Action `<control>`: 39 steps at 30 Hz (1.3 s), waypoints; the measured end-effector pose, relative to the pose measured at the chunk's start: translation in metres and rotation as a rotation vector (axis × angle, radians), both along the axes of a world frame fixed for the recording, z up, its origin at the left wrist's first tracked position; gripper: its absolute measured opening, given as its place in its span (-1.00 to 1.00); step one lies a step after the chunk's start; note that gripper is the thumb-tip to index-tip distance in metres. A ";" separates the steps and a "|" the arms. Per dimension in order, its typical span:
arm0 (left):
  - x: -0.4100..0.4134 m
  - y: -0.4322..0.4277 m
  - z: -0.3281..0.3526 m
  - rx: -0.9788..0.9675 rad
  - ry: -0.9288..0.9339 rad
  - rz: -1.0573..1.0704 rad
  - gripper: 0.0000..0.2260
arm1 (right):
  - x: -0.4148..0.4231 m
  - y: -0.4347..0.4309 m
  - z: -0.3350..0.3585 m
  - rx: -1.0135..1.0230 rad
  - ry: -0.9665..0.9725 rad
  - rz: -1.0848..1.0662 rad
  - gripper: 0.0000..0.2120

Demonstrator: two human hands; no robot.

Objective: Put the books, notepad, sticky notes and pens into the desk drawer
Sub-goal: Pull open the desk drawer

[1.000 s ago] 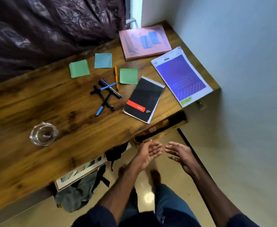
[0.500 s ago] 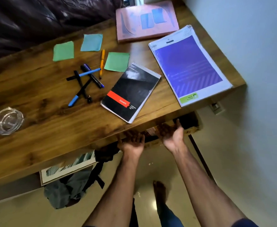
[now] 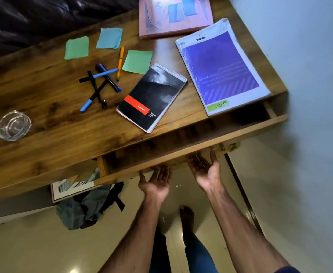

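Grip: left hand [image 3: 157, 182] and right hand [image 3: 207, 168] palm-up, fingers nearly straight under the drawer [image 3: 201, 146] front, tips hidden, clasping nothing.
Change: the drawer has slid out past the tabletop [image 3: 43, 119] front edge since half a second ago.
Things: notepad [image 3: 151, 97], pens [image 3: 100, 83], sticky notes [image 3: 77, 47] and books [image 3: 220, 66] lie unmoved on the tabletop.

Pale blue wall [image 3: 309, 56] meets glossy cream floor [image 3: 33, 249]; dark shiny fabric [image 3: 33, 20] behind the wooden desk [image 3: 43, 146].

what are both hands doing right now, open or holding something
Left hand: open, palm up, fingertips under the drawer front.
Right hand: open, palm up, fingertips under the same drawer front.
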State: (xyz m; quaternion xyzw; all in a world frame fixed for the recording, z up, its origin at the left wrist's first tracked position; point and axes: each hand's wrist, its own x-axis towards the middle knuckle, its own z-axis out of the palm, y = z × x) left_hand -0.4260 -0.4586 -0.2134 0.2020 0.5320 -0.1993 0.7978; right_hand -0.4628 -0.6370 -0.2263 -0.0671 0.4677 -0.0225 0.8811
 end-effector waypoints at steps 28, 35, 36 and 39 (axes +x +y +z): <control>-0.020 0.019 0.093 1.539 -0.946 -1.969 -0.60 | -0.005 0.016 0.091 -2.264 0.039 1.656 -0.37; -0.063 0.026 0.101 1.402 -1.034 -2.023 -0.66 | -0.062 0.018 0.106 -2.093 0.043 1.749 -0.43; -0.072 0.027 0.102 1.358 -1.033 -2.044 -0.66 | -0.073 0.019 0.110 -2.054 0.038 1.762 -0.45; -0.102 0.033 0.100 1.243 -1.017 -2.068 -0.64 | -0.107 0.022 0.117 -1.960 0.032 1.792 -0.52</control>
